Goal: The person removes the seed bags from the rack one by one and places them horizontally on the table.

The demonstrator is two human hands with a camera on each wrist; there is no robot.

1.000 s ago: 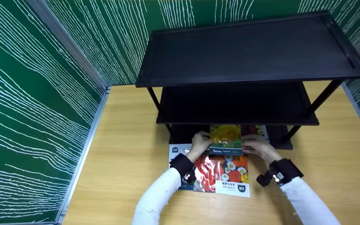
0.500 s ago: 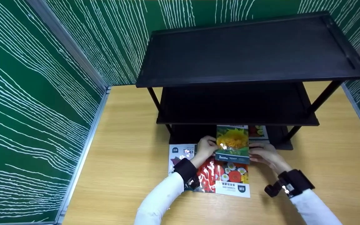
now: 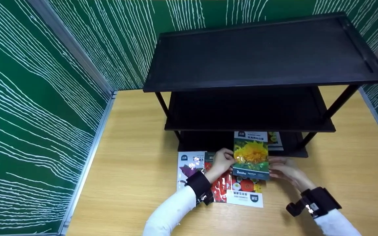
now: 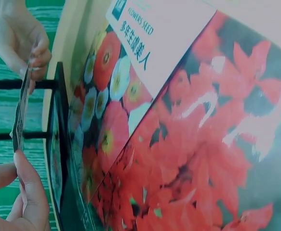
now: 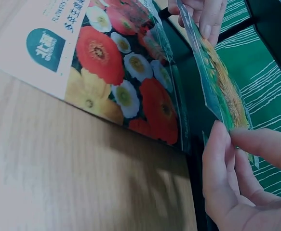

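Note:
Both hands hold a sunflower seed packet (image 3: 251, 156) by its side edges, just in front of the black rack's bottom shelf (image 3: 205, 141). My left hand (image 3: 231, 160) pinches the left edge and my right hand (image 3: 272, 168) pinches the right edge. The left wrist view shows the packet (image 4: 20, 113) edge-on between my left thumb (image 4: 30, 190) and the right hand (image 4: 34, 48). In the right wrist view the packet (image 5: 218, 89) is tilted above the table, with my right fingers (image 5: 224, 163) on its near edge. Below it lie red flower packets (image 3: 241, 190).
A black three-tier rack (image 3: 261, 49) stands at the back of the wooden table (image 3: 133, 157); its top and middle shelf (image 3: 248, 111) are bare. Another packet (image 3: 275, 139) lies on the bottom shelf. A white and purple packet (image 3: 188, 164) lies at the left. Green walls enclose the table.
Both hands have drawn the sunflower packet out from under the middle shelf, toward me and a little to the right. The packets on the table have not moved.

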